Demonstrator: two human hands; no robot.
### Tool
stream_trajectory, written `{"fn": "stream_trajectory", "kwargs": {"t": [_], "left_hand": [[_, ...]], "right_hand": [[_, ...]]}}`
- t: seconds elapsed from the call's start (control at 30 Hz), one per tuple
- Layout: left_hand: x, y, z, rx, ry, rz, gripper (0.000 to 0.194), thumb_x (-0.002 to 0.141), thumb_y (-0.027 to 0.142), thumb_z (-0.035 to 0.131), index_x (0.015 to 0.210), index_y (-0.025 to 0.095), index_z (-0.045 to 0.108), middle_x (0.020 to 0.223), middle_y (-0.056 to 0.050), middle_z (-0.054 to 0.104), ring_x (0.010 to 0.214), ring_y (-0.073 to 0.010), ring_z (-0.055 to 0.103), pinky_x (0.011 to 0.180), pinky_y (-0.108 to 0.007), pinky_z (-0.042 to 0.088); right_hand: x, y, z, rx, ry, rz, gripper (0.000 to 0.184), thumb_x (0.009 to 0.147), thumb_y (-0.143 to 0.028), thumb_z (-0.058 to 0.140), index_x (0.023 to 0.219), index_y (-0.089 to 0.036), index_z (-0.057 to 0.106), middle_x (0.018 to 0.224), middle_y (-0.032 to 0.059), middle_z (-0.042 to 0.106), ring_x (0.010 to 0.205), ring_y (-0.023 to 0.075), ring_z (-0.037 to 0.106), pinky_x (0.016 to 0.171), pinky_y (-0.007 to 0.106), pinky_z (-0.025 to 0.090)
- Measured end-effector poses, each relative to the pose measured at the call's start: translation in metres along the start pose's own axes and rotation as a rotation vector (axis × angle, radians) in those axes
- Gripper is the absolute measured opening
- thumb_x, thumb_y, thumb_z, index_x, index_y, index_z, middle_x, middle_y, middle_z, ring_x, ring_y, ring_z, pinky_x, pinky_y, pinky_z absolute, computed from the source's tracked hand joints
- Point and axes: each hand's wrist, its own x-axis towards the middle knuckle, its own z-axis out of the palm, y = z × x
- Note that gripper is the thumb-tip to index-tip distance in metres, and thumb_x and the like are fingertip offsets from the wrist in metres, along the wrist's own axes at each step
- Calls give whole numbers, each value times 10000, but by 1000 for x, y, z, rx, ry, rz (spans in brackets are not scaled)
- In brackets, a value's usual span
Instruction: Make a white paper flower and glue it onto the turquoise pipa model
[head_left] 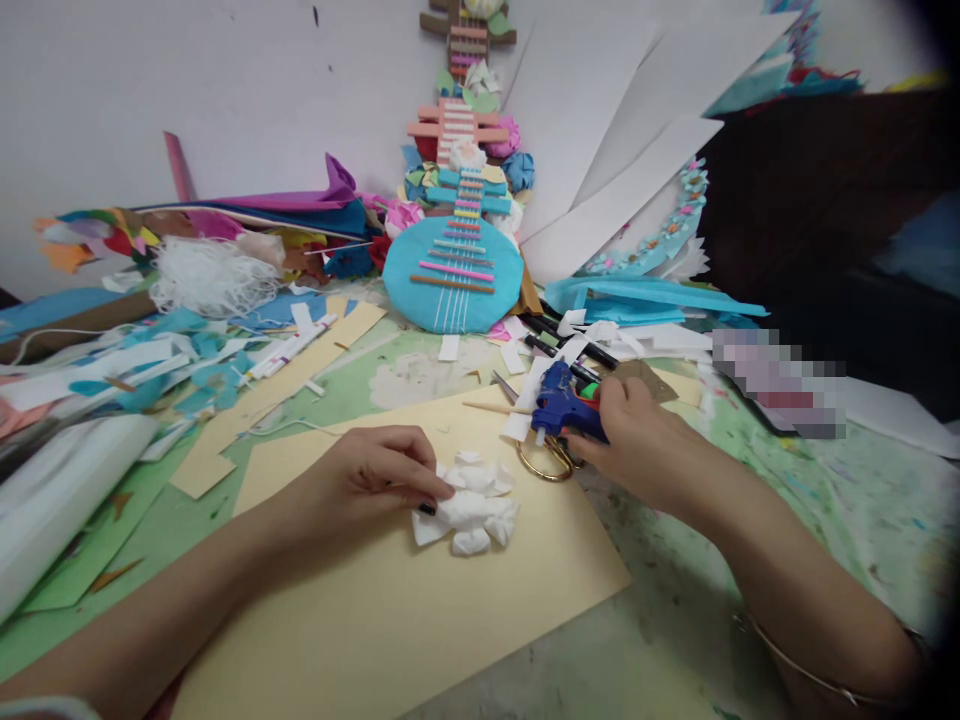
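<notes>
My left hand (390, 475) pinches the left edge of a white crumpled-paper flower (471, 510) between thumb and forefinger. The flower's several puffy petals rest on a cream paper sheet (360, 610). At the right, my right hand (626, 425) is closed around the handle end of a blue glue gun (559, 400), whose nozzle points left and down. Beneath the gun lie scissors with gold handles (546, 462), partly hidden. A thin wooden stick (491, 407) juts out to the left of the gun.
Against the wall leans a blue paper lute (454, 265) with paper flowers. Paper scraps (202, 360), a tangle of white string (214, 275) and a white roll (75, 500) cover the left. A phone, partly pixelated, (776, 385) lies at the right. Black pens (596, 350) lie behind the gun.
</notes>
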Motion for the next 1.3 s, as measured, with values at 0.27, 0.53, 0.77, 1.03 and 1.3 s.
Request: {"fn": "stream_trajectory", "kwargs": {"t": [0.27,0.53,0.77,1.03,1.3], "left_hand": [[1,1,-2,9,-5,20,209,849,179,553,914,229,744,798,-48,620,720,-112,596,628,-195,459],[3,-1,-4,8,45,48,155,800,183,627,911,202,733,793,-43,640,722,-115,600,625,-198,476],[2,0,-3,15,51,34,166,828,180,590,854,224,748,781,-40,637,703,-109,598,613,-191,459],[1,4,1,30,54,17,146,825,257,608,828,221,750,775,-48,643,693,-113,598,606,-192,457],[2,4,1,85,30,27,141,831,243,601,832,210,739,774,-40,640,702,-105,594,624,-185,457]], "right_hand": [[2,14,1,25,94,-70,423,800,-463,540,1028,-115,468,1011,175,535,916,303,553,697,353,428],[-4,8,-13,68,347,-96,512,774,-443,621,1152,-132,472,1103,190,516,1040,355,484,785,422,410],[-24,-19,-18,459,90,-688,80,875,-268,524,911,-202,554,824,26,614,696,137,555,583,232,374],[-28,-36,10,499,-6,-689,139,841,-208,576,979,-200,575,824,25,631,646,119,546,575,222,354],[-27,-43,17,542,40,-801,180,872,-204,536,1020,-211,636,899,49,587,783,138,558,676,240,402]]}}
